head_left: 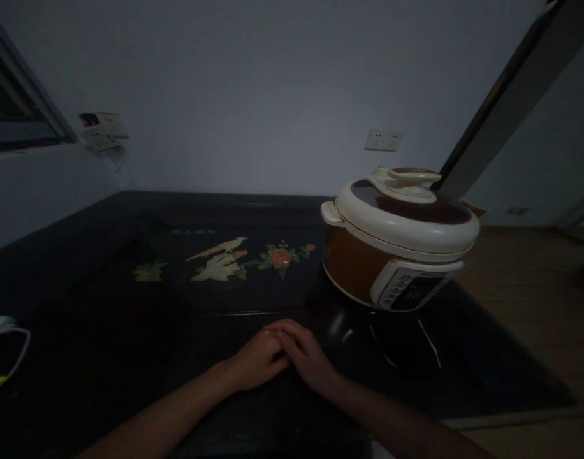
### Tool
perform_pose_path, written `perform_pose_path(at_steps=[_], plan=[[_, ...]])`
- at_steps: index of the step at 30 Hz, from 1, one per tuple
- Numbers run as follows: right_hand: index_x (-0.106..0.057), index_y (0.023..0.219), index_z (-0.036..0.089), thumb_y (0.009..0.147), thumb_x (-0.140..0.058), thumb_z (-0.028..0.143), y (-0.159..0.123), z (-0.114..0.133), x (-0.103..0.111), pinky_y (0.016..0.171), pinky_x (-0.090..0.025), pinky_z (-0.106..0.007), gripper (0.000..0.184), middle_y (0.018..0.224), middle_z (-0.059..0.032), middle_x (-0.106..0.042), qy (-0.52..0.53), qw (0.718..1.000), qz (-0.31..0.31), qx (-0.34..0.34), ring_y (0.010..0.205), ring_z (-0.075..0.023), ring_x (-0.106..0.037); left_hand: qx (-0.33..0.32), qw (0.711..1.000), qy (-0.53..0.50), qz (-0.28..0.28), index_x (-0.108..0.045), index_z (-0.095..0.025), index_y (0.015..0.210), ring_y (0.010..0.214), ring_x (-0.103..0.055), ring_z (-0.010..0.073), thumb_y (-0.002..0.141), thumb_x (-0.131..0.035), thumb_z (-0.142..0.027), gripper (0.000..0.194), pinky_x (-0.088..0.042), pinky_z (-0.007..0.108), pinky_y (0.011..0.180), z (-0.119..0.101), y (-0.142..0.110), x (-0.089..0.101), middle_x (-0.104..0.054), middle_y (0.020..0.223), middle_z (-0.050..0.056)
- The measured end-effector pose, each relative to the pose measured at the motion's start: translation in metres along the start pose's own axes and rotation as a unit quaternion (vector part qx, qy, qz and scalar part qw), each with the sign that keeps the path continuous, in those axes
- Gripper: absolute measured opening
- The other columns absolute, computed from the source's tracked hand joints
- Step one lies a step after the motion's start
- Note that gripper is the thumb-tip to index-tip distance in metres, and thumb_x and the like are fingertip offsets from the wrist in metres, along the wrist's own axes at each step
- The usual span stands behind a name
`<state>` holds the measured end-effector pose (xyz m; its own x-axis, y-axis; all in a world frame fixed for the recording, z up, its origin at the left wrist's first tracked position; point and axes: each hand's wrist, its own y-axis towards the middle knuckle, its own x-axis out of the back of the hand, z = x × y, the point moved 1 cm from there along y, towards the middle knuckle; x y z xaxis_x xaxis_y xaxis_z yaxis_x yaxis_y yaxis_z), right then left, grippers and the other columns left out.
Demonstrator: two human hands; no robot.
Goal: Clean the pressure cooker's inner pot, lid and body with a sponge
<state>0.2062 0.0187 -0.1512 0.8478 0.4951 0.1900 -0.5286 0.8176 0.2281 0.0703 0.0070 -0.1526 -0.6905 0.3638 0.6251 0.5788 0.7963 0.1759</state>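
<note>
My left hand and my right hand rest together near the front of a glossy black table. The right hand's fingers lie folded over the left hand. Both look closed on each other, and no object shows in either. Part of the left hand's fingers is hidden under the right. To the right and behind stands an electric pressure cooker, brown with a cream rim, its lid on and a control panel in front. Neither hand touches it.
A bird-and-flower picture decorates the tabletop. At the left edge lies a white item with a cord beside something yellow. Wall sockets sit behind the cooker, and more sockets at the left. Wooden floor shows on the right.
</note>
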Motion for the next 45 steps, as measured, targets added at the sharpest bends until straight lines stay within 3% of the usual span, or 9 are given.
perform_pose_path(at_steps=[18, 25, 45], plan=[[-0.069, 0.107, 0.022, 0.095, -0.045, 0.041, -0.0016, -0.0007, 0.0004, 0.090, -0.045, -0.032, 0.033, 0.103, -0.0064, -0.069, 0.007, 1.000, -0.003, 0.002, 0.100, -0.0186, -0.063, -0.033, 0.999, -0.007, -0.018, -0.065, -0.016, 0.092, 0.096, -0.065, 0.0186, 0.078, -0.048, -0.007, 0.023, -0.050, 0.032, 0.087, 0.0001, -0.0002, -0.0009, -0.071, 0.091, 0.006], [-0.068, 0.106, 0.020, 0.095, -0.045, 0.041, -0.0017, -0.0039, -0.0009, 0.089, -0.044, -0.032, 0.033, 0.103, -0.0070, -0.069, 0.007, 1.000, -0.002, 0.003, 0.099, -0.0181, -0.063, 0.000, 1.000, 0.013, -0.011, -0.065, -0.015, 0.097, 0.095, -0.065, 0.0186, 0.077, -0.050, -0.006, 0.027, -0.050, 0.032, 0.088, 0.0031, -0.0023, -0.0035, -0.072, 0.100, 0.008], [-0.069, 0.106, 0.020, 0.095, -0.045, 0.039, -0.0016, -0.0036, -0.0011, 0.089, -0.044, -0.032, 0.032, 0.103, -0.0074, -0.069, 0.012, 1.000, -0.002, 0.004, 0.099, -0.0190, -0.063, -0.011, 1.000, -0.014, -0.016, -0.067, -0.016, 0.097, 0.098, -0.064, 0.0174, 0.078, -0.049, -0.005, 0.029, -0.049, 0.030, 0.089, 0.0022, -0.0016, -0.0033, -0.072, 0.101, 0.007]])
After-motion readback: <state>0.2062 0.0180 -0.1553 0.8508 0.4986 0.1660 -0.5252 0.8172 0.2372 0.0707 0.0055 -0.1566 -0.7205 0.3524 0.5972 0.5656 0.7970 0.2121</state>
